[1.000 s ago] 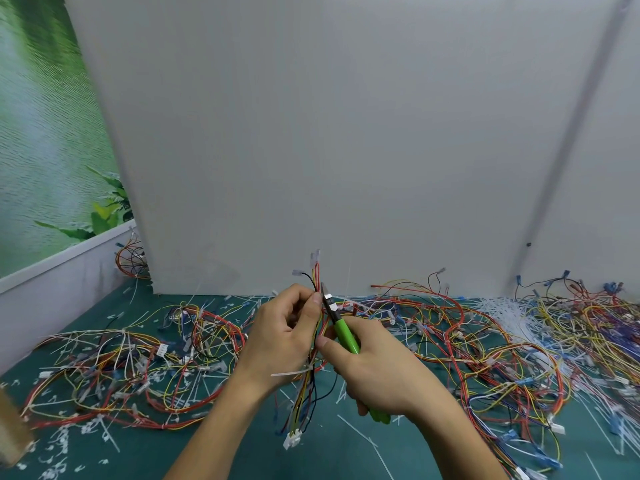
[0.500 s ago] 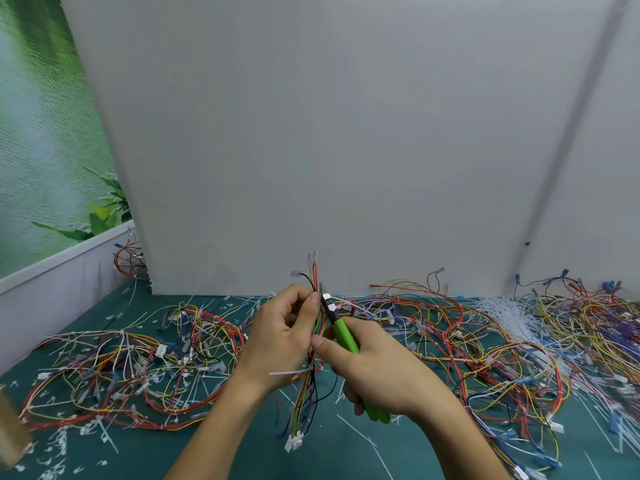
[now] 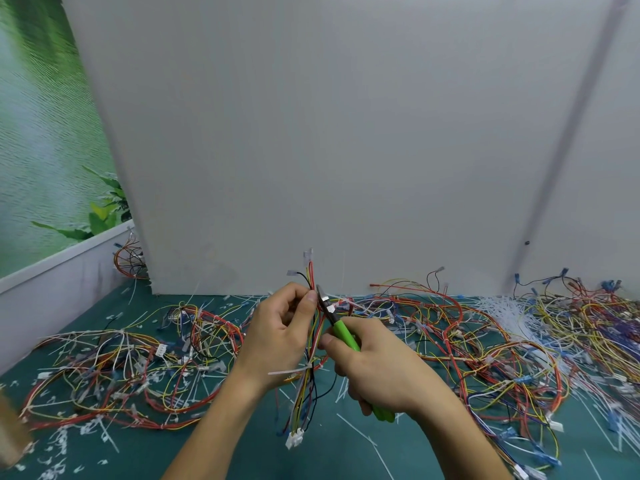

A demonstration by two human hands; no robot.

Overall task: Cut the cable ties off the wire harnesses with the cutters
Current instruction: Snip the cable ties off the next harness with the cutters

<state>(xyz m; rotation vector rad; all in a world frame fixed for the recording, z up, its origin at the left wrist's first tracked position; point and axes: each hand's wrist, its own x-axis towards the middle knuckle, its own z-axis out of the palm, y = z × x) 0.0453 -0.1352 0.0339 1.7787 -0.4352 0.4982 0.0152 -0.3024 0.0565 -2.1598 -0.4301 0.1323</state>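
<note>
My left hand [image 3: 280,336] grips a thin wire harness [image 3: 304,393] upright over the green mat, pinching it near its top between thumb and fingers. Red, yellow and black wires stick out above the fingers, and white connectors [image 3: 294,439] hang at the bottom end. A white cable tie [image 3: 289,371] still wraps the bundle just below my left palm, its tail pointing left. My right hand [image 3: 377,368] holds the green-handled cutters [image 3: 341,332], whose jaws [image 3: 322,299] sit against the harness right beside my left thumb tip.
Tangled harnesses cover the mat on the left [image 3: 121,372] and on the right [image 3: 485,344]. A heap of white cut ties [image 3: 502,310] lies at the back right. A white board [image 3: 346,133] stands close behind. Tie scraps litter the front left [image 3: 59,445].
Both hands and the harness have stayed almost in place; the cutter jaws remain at the wires by my left thumb. Only the view shifted slightly.
</note>
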